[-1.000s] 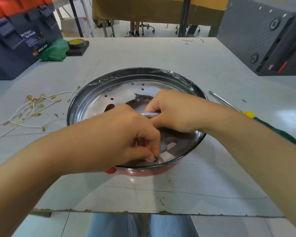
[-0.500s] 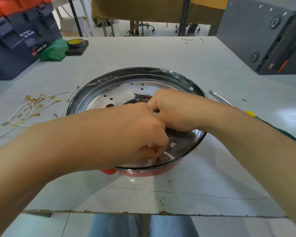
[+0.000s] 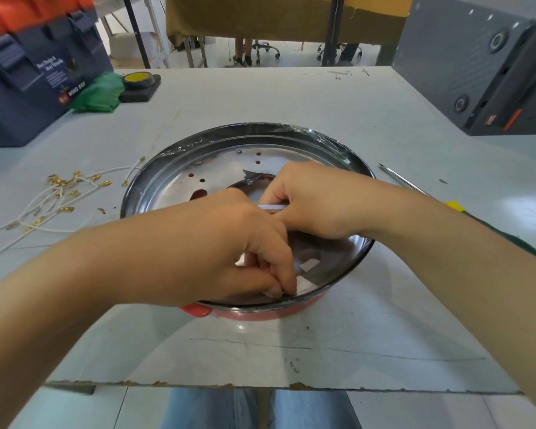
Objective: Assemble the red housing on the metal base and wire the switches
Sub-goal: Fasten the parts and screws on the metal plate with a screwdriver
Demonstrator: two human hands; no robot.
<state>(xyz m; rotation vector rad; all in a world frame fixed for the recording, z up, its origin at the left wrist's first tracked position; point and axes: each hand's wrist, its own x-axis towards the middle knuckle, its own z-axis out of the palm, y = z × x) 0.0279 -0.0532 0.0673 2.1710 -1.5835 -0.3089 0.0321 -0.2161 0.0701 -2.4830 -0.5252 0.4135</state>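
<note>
- Shiny round metal base (image 3: 180, 187) sitting over red plastic housing (image 3: 260, 312), mid worktop (image 3: 291, 97)
- Left hand (image 3: 229, 255) pinching at near rim; right hand (image 3: 316, 199) gripping thin white wire (image 3: 271, 207)
- Best feed wire slowly, avoiding sharp hole edges

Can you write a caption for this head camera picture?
Both hands, left and right, work a white wire inside the metal base.
</note>
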